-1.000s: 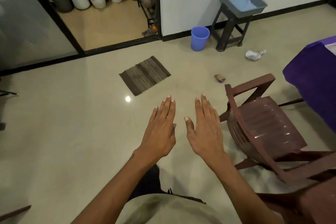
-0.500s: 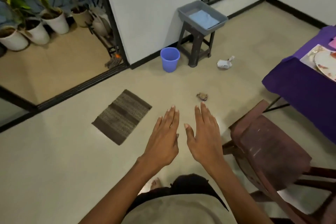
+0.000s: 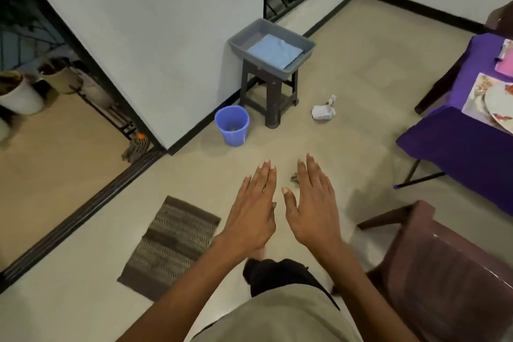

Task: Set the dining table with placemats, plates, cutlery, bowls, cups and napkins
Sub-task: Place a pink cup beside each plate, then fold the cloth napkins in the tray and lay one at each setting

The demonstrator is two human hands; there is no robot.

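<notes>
Two empty hands hover flat, fingers straight: left hand (image 3: 251,211), right hand (image 3: 312,207). The purple-clothed dining table (image 3: 455,144) lies at two o'clock, nearer the right hand, bearing a placemat (image 3: 476,100) and plate (image 3: 499,104).

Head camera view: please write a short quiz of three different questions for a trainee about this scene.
1. True or false: the left hand holds a plate.
2. What lies inside the grey tray on the dark stool?
A. blue cloth
B. spoons
C. cups
3. Fill in: the table wears a ____ cloth.

Key:
1. False; both it and the right hand are empty, fingers straight.
2. A, the blue cloth.
3. Purple.
</notes>
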